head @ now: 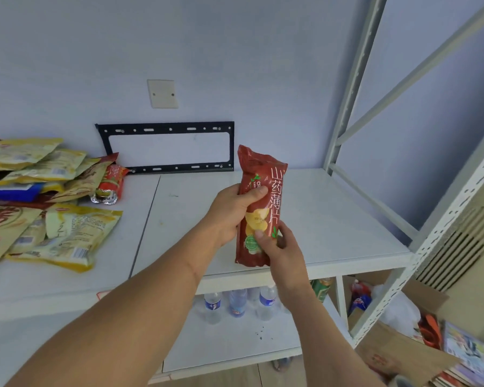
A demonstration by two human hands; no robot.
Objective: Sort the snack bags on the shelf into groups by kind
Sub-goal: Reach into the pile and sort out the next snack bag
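Observation:
A tall dark red snack bag point(263, 174) with white lettering and a chip picture stands upright above the white shelf point(333, 219). My left hand point(229, 210) grips its upper middle from the left, thumb across the front. My right hand point(280, 252) holds its lower part from the right, thumb on the front. A pile of snack bags point(45, 174) lies at the shelf's left end: several yellow ones, a blue one, a tan bag with red lettering point(0, 233) and a small red packet point(112, 185).
A black metal bracket point(168, 148) leans on the back wall. The white shelf post point(442, 219) rises at the right. Water bottles point(238, 301) stand on the lower shelf. Cardboard boxes with items point(403, 347) sit on the floor at the right.

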